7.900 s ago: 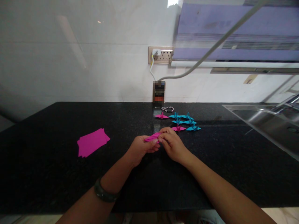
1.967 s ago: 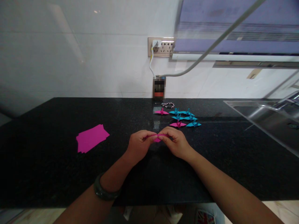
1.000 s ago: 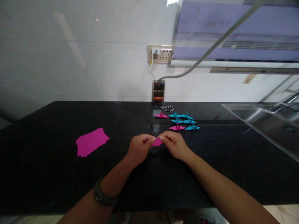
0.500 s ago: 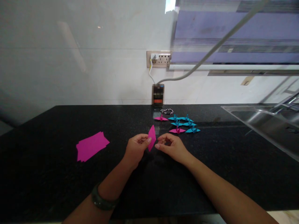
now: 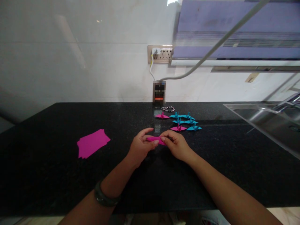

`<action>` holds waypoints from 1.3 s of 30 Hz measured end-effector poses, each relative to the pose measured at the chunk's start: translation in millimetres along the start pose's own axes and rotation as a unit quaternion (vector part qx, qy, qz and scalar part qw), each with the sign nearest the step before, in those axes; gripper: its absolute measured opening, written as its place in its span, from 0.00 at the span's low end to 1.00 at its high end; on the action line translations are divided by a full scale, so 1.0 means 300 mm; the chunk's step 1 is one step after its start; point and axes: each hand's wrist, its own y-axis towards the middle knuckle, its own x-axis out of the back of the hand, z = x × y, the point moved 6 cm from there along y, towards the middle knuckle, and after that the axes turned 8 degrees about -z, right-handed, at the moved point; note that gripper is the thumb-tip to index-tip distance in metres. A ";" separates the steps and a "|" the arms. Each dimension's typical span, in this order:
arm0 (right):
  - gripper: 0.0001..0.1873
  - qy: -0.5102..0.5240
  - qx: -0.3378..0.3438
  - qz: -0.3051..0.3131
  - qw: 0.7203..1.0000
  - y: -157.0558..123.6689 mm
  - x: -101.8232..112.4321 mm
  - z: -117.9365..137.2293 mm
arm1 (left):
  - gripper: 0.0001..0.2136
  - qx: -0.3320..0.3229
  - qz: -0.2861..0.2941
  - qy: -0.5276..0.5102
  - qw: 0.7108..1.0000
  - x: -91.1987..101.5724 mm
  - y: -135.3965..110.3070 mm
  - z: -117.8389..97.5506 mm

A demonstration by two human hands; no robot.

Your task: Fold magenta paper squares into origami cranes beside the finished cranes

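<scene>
A small folded piece of pink paper (image 5: pixel 155 139) lies flat between my two hands, low over the black counter (image 5: pixel 47 175). My left hand (image 5: pixel 140 147) pinches its left end with thumb and fingertips. My right hand (image 5: pixel 177 144) pinches its right end, fingers curled over it. Just beyond my hands stand several finished paper cranes, pink cranes (image 5: pixel 178 128) and blue cranes (image 5: pixel 185 118) in a cluster. A stack of flat pink paper sheets (image 5: pixel 92 143) lies on the counter to the left, apart from both hands.
A bead bracelet (image 5: pixel 167 109) and a small dark device (image 5: pixel 159 92) sit against the white wall behind the cranes. A wall socket (image 5: pixel 160 54) holds a plug and cable. A steel sink (image 5: pixel 269 120) takes up the right end of the counter.
Half a second ago my left hand alone held the pink piece upright and my right hand was off it. Now the piece lies level and both hands pinch it.
</scene>
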 end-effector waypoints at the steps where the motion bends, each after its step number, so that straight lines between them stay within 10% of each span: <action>1: 0.06 -0.008 0.020 0.005 1.000 0.000 0.003 0.011 | 0.25 -0.010 0.006 0.008 1.000 0.000 0.002 -0.002; 39: 0.05 0.084 0.046 0.001 0.995 -0.008 0.015 0.040 | 0.11 -0.008 0.018 0.009 1.000 0.013 0.001 -0.005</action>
